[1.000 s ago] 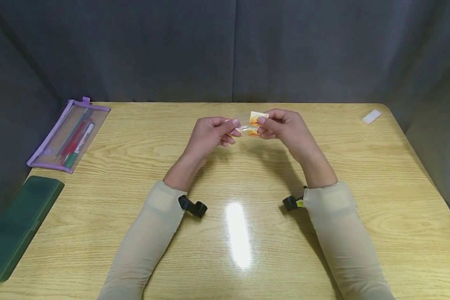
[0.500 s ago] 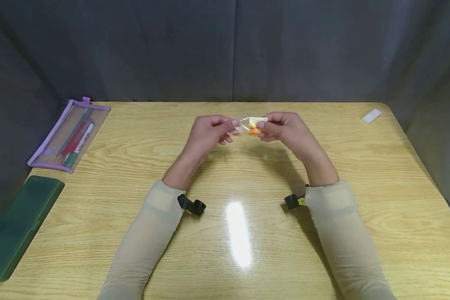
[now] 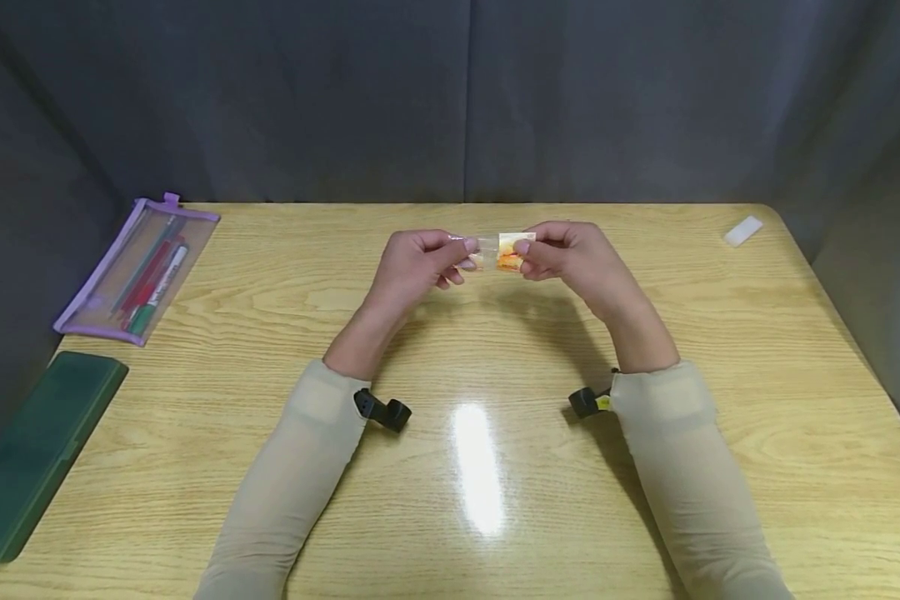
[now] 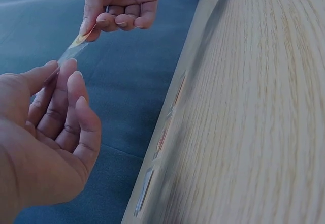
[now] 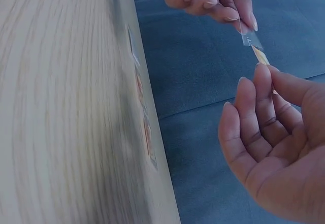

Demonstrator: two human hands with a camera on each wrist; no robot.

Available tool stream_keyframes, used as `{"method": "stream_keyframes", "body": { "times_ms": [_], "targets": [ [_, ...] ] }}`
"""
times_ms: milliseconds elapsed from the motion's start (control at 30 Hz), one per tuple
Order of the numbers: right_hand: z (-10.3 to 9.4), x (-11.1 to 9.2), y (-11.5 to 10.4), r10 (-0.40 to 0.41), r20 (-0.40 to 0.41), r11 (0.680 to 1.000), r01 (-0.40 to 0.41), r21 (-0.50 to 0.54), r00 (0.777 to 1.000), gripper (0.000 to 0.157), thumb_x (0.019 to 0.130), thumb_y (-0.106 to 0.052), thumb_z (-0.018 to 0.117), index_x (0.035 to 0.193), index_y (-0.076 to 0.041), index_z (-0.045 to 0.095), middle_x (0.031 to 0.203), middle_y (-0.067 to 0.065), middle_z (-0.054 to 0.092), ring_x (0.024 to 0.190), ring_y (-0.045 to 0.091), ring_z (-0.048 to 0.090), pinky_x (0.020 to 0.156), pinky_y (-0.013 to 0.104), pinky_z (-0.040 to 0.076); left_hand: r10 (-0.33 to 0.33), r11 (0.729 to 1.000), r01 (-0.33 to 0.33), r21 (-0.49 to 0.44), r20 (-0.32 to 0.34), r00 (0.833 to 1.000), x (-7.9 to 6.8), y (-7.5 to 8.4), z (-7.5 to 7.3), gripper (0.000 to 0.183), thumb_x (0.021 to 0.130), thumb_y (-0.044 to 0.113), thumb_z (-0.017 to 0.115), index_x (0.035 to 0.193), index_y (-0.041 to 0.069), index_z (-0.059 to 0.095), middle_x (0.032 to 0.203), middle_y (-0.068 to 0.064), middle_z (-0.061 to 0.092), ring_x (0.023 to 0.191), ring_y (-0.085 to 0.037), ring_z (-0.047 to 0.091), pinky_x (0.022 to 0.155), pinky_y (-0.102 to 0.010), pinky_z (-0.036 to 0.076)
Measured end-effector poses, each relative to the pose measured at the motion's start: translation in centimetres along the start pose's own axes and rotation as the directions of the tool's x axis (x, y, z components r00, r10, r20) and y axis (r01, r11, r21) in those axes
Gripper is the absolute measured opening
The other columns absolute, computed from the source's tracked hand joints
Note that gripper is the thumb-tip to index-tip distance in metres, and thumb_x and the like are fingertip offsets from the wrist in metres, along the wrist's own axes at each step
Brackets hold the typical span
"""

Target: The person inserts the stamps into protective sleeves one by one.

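A small clear plastic wrapper [image 3: 487, 249] is stretched between both hands above the far part of the table. Its right part carries a yellow-and-orange printed panel [image 3: 507, 252]; a little orange also shows near the left fingers. My left hand [image 3: 422, 260] pinches the left end between thumb and forefinger, other fingers loosely bent. With thumb and forefinger, my right hand [image 3: 570, 257] pinches the printed end. In the left wrist view the film [image 4: 71, 56] slants up from the left fingertips to the other hand. The right wrist view shows the clear part [image 5: 252, 39] beyond the printed edge.
On the left lie a mesh pencil pouch [image 3: 138, 271] with pens inside and a dark green case [image 3: 41, 458]. A white block like an eraser [image 3: 742, 232] rests at the back right. Dark curtains [image 3: 345, 100] rise behind the wooden table [image 3: 435, 517].
The wrapper, folded and twisted between the hands a second ago, now lies flat and taut. The right hand has shifted slightly; the left hand has barely moved.
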State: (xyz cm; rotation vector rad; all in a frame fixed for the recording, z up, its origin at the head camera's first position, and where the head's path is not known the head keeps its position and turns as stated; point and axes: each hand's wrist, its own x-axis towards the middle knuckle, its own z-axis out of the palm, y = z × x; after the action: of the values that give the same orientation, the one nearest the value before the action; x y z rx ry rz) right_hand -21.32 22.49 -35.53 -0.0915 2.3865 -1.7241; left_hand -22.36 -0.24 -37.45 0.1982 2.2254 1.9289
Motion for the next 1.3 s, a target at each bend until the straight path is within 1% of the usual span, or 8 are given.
{"method": "stream_keyframes", "body": {
  "times_ms": [133,267,533,700,867,1033,1167,1300],
  "targets": [
    [0.0,0.0,0.0,-0.005,0.004,1.0,0.005,-0.002,1.0,0.025,0.1,-0.023,0.066,0.105,0.001,0.068,0.08,-0.003,0.069,0.077,0.01,0.069,0.08,0.025,0.06,0.002,1.0,-0.002,0.008,-0.017,1.0,0.0,0.1,0.0,0.027,0.095,0.031,0.073,0.1,0.005,0.079,0.083,-0.004,0.077,0.064,-0.011,0.064,0.059,-0.022,0.052],
    [0.2,0.0,-0.1,-0.021,-0.025,1.0,0.021,0.016,0.999,0.03,0.1,-0.026,0.066,0.104,0.004,0.067,0.076,-0.003,0.068,0.075,0.011,0.068,0.078,0.024,0.059,0.009,1.0,-0.009,0.0,-0.031,0.999,-0.1,0.0,0.0,0.026,0.095,0.031,0.073,0.098,0.006,0.08,0.082,-0.003,0.077,0.063,-0.011,0.065,0.059,-0.022,0.051],
    [0.6,0.1,-0.2,-0.04,-0.058,0.995,0.045,0.09,0.998,0.026,0.1,-0.026,0.067,0.103,0.0,0.069,0.075,-0.003,0.069,0.073,0.009,0.066,0.074,0.022,0.059,0.024,1.0,-0.025,-0.018,-0.059,0.998,-0.1,0.0,0.0,0.031,0.096,0.035,0.071,0.101,0.006,0.08,0.085,-0.009,0.078,0.061,-0.01,0.064,0.061,-0.027,0.053],
    [0.6,0.0,-0.2,-0.038,-0.071,0.993,0.046,0.107,0.997,0.027,0.099,-0.026,0.068,0.103,0.001,0.069,0.075,-0.003,0.068,0.072,0.009,0.065,0.074,0.021,0.059,0.041,0.998,-0.044,-0.038,-0.075,0.996,-0.1,-0.1,0.0,0.033,0.096,0.038,0.07,0.103,0.008,0.08,0.081,-0.003,0.078,0.06,-0.01,0.064,0.06,-0.028,0.053],
    [0.8,0.1,-0.2,-0.052,-0.099,0.989,0.065,0.132,0.994,0.023,0.098,-0.026,0.069,0.099,-0.003,0.071,0.075,-0.003,0.067,0.071,0.01,0.065,0.074,0.022,0.059,0.044,0.998,-0.048,-0.048,-0.075,0.996,-0.2,-0.1,0.1,0.034,0.097,0.039,0.069,0.105,0.008,0.08,0.079,0.001,0.077,0.06,-0.01,0.063,0.059,-0.025,0.051],
    [0.9,0.1,-0.2,-0.039,-0.129,0.984,0.06,0.165,0.991,0.02,0.097,-0.025,0.071,0.096,-0.005,0.073,0.074,-0.003,0.067,0.069,0.009,0.064,0.071,0.021,0.059,0.061,0.995,-0.067,-0.07,-0.086,0.994,-0.1,-0.3,0.1,0.032,0.097,0.035,0.07,0.105,0.006,0.08,0.079,-0.002,0.076,0.059,-0.01,0.062,0.057,-0.023,0.05],
    [1.0,0.0,-0.1,-0.022,-0.137,0.978,0.049,0.201,0.99,0.016,0.096,-0.022,0.071,0.097,-0.007,0.075,0.074,-0.003,0.067,0.067,0.009,0.063,0.069,0.02,0.059,0.075,0.994,-0.082,-0.068,-0.096,0.993,-0.2,-0.3,0.2,0.032,0.097,0.035,0.07,0.105,0.006,0.08,0.084,-0.01,0.075,0.059,-0.01,0.061,0.057,-0.022,0.049],
    [1.3,0.0,-0.1,-0.006,-0.116,0.968,0.035,0.25,0.993,0.02,0.097,-0.019,0.07,0.102,0.0,0.073,0.072,-0.002,0.067,0.065,0.009,0.062,0.067,0.02,0.058,0.079,0.994,-0.086,-0.064,-0.107,0.991,-0.2,-0.2,0.2,0.032,0.096,0.035,0.071,0.106,0.006,0.08,0.084,-0.007,0.074,0.058,-0.008,0.06,0.058,-0.023,0.047]
  ]
}}
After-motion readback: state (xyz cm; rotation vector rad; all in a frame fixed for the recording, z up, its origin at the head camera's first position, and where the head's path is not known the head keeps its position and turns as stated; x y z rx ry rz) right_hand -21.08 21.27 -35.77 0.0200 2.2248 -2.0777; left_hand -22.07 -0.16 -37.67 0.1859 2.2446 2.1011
